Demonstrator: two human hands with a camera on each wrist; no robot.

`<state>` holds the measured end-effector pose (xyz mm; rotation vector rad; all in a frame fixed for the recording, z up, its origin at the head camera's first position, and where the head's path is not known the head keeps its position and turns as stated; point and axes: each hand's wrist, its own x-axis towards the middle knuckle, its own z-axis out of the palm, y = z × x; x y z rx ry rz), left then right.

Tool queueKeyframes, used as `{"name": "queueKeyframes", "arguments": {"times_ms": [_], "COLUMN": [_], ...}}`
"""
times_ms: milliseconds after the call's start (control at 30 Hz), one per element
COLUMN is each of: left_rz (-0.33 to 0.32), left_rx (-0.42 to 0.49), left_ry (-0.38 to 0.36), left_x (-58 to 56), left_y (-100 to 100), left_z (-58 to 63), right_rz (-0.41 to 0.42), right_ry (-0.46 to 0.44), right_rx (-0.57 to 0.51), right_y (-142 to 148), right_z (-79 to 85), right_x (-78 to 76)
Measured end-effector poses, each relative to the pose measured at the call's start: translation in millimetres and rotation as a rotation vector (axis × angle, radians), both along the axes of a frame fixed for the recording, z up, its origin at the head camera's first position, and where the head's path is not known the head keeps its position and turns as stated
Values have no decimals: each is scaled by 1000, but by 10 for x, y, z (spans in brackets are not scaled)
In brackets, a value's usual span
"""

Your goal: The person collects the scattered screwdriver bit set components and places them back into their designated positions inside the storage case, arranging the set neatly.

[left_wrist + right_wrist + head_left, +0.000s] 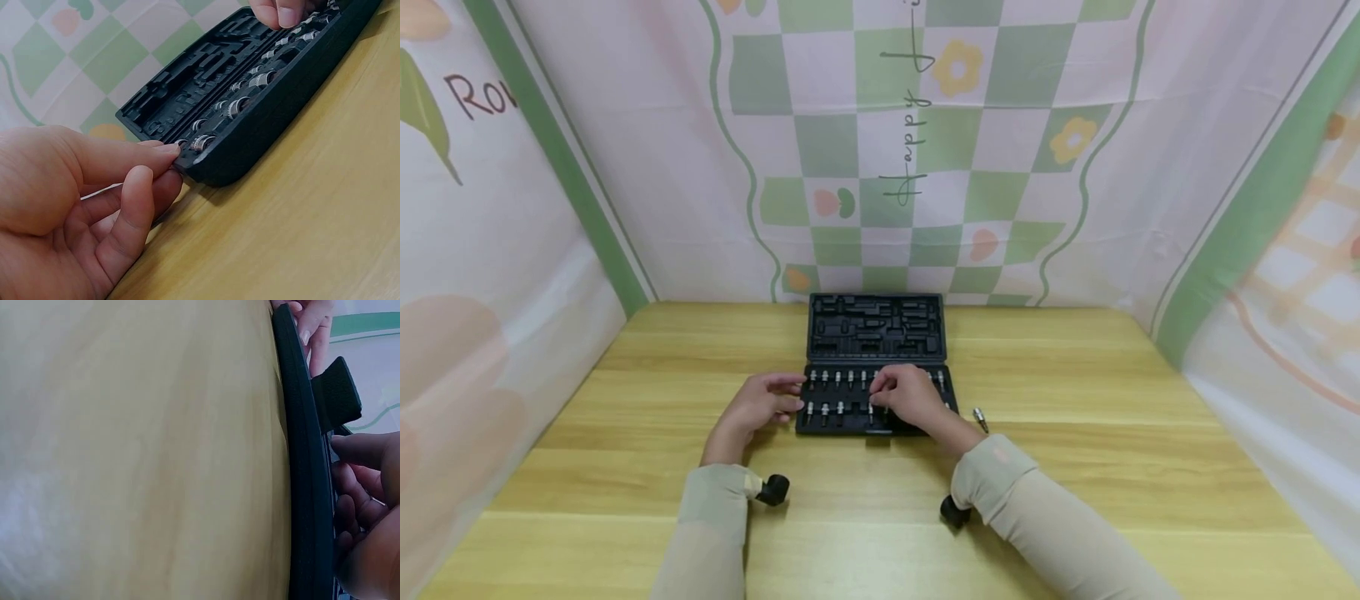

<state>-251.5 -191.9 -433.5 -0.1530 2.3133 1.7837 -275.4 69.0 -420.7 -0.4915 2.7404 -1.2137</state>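
An open black socket case (842,429) lies on the table, holding two rows of silver bit sockets (825,410). My left hand (756,406) holds the case's left end; in the left wrist view the thumb (125,156) lies at the corner beside the end socket. Over the middle of the case, my right hand (913,396) pinches a bit socket (871,410) in the front row. The right wrist view shows curled fingers (356,494) behind the case's front wall, which hides the socket. A gap shows in the front row left of the pinched socket.
One loose bit socket (980,418) lies on the wooden table (1060,500), right of the case. The case lid (876,327), with moulded recesses, leans back toward the patterned curtain (887,208). A latch tab (337,397) sticks out from the case front.
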Motion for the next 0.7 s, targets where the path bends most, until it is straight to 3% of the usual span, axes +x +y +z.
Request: {"name": "queueKeyframes", "arguments": {"times_ms": [433,700], "left_rz": [-4,-1], "left_rx": [0,7], "left_ry": [4,-3], "left_x": [1,1], "left_y": [-5,1], "left_z": [4,5], "right_rz": [-44,-41], "right_ry": [43,24], "right_rx": [-60,-101], "right_y": [153,346], "right_z": [45,60], "right_x": [-17,-35]}}
